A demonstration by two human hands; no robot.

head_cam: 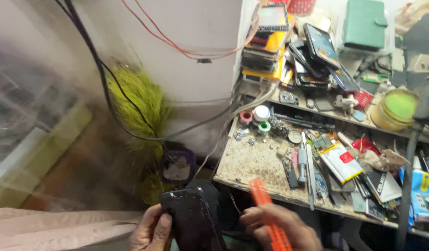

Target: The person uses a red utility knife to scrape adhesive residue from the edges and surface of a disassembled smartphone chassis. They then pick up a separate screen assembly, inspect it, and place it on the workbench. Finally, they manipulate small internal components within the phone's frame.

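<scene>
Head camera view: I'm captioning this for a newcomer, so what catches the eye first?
At bottom centre, the left hand grips a dark phone while the right hand holds an orange tool. To the right, a cluttered workbench carries stacked phones; a yellow-green duster hangs at left.

Phone and tool, in hand

Black phone (192, 218): back up, scuffed, tilted, at frame bottom. Orange flat tool (269, 214): slanted, just right of phone, apart from it.

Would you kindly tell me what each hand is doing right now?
Left hand: closed on a black rectangular phone.
Right hand: closed on an orange flat plastic tool.
</scene>
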